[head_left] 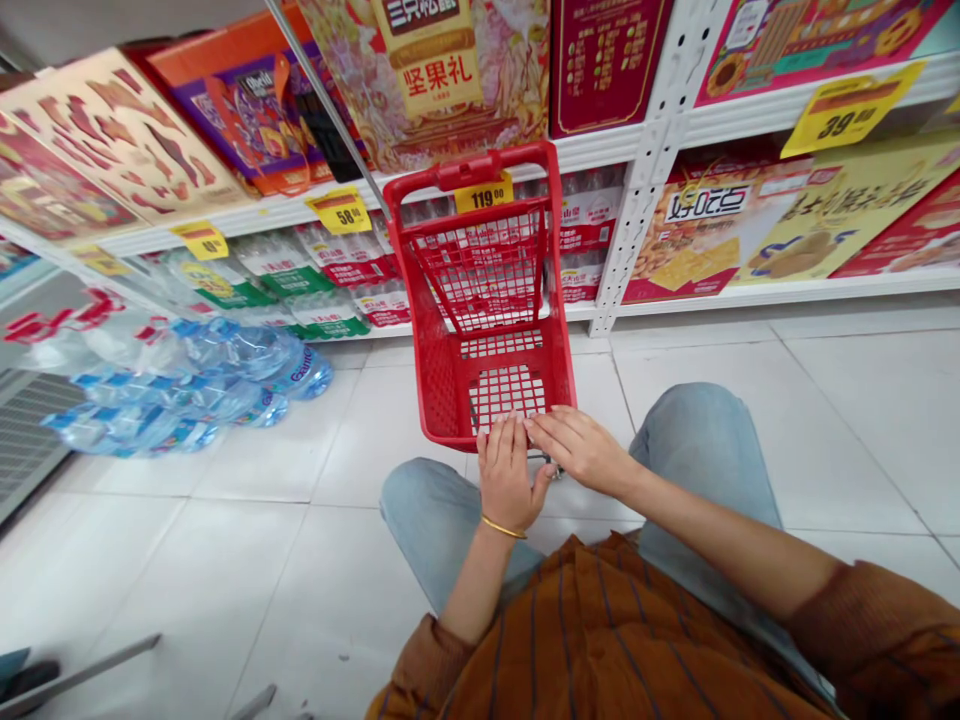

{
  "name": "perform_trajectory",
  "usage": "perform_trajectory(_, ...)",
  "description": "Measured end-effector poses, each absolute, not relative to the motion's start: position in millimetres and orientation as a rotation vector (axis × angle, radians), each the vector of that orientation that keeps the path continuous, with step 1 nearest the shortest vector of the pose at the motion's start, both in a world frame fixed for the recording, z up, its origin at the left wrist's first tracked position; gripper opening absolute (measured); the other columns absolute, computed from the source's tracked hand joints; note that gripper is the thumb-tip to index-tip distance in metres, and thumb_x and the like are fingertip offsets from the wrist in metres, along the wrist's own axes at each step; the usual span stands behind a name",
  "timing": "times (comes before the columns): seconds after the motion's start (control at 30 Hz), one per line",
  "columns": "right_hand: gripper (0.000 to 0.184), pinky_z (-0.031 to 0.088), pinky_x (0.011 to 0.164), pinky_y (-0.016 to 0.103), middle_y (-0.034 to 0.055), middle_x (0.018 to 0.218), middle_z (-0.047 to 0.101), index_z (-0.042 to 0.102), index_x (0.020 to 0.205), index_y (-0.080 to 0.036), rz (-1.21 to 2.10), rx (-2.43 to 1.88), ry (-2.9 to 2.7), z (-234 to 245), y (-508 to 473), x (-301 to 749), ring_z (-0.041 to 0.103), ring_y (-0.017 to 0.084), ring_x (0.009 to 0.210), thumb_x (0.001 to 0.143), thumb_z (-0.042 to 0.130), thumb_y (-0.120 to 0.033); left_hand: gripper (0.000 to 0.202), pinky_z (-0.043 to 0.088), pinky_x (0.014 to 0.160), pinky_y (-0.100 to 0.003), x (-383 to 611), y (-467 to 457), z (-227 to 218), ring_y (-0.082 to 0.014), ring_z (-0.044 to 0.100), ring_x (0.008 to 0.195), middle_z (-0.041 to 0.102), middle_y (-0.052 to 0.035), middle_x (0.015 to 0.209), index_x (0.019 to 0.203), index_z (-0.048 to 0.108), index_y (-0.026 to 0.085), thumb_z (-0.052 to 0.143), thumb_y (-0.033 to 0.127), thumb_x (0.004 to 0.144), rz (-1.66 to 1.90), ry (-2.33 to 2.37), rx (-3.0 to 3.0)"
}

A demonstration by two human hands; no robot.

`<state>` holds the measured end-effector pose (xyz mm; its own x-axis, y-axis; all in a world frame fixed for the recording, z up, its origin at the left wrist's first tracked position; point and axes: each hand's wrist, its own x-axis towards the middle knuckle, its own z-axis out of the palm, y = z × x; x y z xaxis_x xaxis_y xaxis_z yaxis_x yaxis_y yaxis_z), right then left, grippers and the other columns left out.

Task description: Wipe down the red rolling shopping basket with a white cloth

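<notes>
A red plastic shopping basket [442, 330] with a mesh floor stands on the white tiled floor in front of my knees, and nothing shows inside it. My left hand [508, 480], with a gold bangle at the wrist, rests on the basket's near rim, fingers held together and laid flat. My right hand [581, 447] lies just beside it on the same rim, fingers extended toward the left hand. A small dark part [553, 468] shows under the right hand; I cannot make out what it is. A thin metal handle rod [330, 105] rises from the basket toward the upper left.
Shelves [750, 115] ahead carry boxed gift sets and yellow price tags [484, 194]. Shrink-wrapped packs of water bottles [187, 385] lie on the floor at left, more stand on the bottom shelf. A metal grille [22, 440] sits far left. Bare tiles [862, 400] stretch to the right.
</notes>
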<state>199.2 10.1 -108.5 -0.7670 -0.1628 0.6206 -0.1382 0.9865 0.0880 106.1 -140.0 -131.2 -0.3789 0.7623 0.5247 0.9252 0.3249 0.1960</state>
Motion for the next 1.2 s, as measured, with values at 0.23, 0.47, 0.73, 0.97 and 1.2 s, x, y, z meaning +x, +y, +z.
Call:
perform_trajectory(0.23, 0.031, 0.05, 0.103, 0.047, 0.0105, 0.112, 0.07, 0.059, 0.123, -0.01, -0.075, 0.446, -2.438, -107.9, 30.4, 200.3, 0.062, 0.021, 0.108, 0.096, 0.045, -0.013, 0.054, 0.011, 0.119, -0.042, 91.7, -150.8, -132.4, -0.0263, 0.045, 0.134, 0.06, -0.0147, 0.133, 0.134, 0.052, 0.012, 0.039, 0.05, 0.097, -0.83, -2.193, -1.62)
perform_trajectory(0.47, 0.029, 0.047, 0.106, 0.05, 0.0097, 0.111, 0.07, 0.059, 0.121, -0.015, -0.007, 0.588, -2.437, -103.6, 48.5, 202.9, 0.06, 0.019, 0.115, 0.098, 0.043, -0.015, 0.051, 0.015, 0.118, -0.043, 89.9, -154.1, -133.3, -0.026, 0.047, 0.133, 0.063, -0.0129, 0.129, 0.134, 0.052, 0.014, 0.044, 0.047, 0.096, -0.927, -2.18, -1.614)
perform_trajectory(0.73, 0.028, 0.049, 0.104, 0.044, 0.0107, 0.115, 0.068, 0.058, 0.122, -0.014, 0.012, 0.788, -2.463, -92.0, 71.9, 199.2, 0.059, 0.018, 0.117, 0.098, 0.044, -0.016, 0.053, 0.013, 0.118, -0.044, 86.5, -158.3, -130.8, -0.0263, 0.048, 0.132, 0.063, -0.0125, 0.13, 0.135, 0.052, 0.016, 0.044, 0.051, 0.094, -0.949, -2.206, -1.646)
perform_trajectory(0.97, 0.025, 0.052, 0.096, 0.043, 0.0104, 0.105, 0.07, 0.062, 0.116, -0.012, 0.01, 0.677, -2.471, -98.1, 53.9, 199.9, 0.06, 0.019, 0.105, 0.096, 0.046, -0.012, 0.054, 0.015, 0.118, -0.042, 80.9, -167.1, -126.8, -0.0253, 0.045, 0.135, 0.063, -0.0118, 0.13, 0.133, 0.053, 0.016, 0.042, 0.052, 0.095, -0.989, -2.172, -1.691)
perform_trajectory(1.2, 0.026, 0.05, 0.096, 0.044, 0.0117, 0.101, 0.069, 0.061, 0.117, -0.009, 0.07, 0.554, -2.455, -100.9, 17.7, 201.3, 0.058, 0.021, 0.103, 0.094, 0.051, -0.011, 0.054, 0.013, 0.118, -0.047, 70.6, -187.3, -123.7, -0.0265, 0.046, 0.134, 0.064, -0.0126, 0.127, 0.13, 0.055, 0.017, 0.038, 0.054, 0.095, -1.047, -2.202, -1.72)
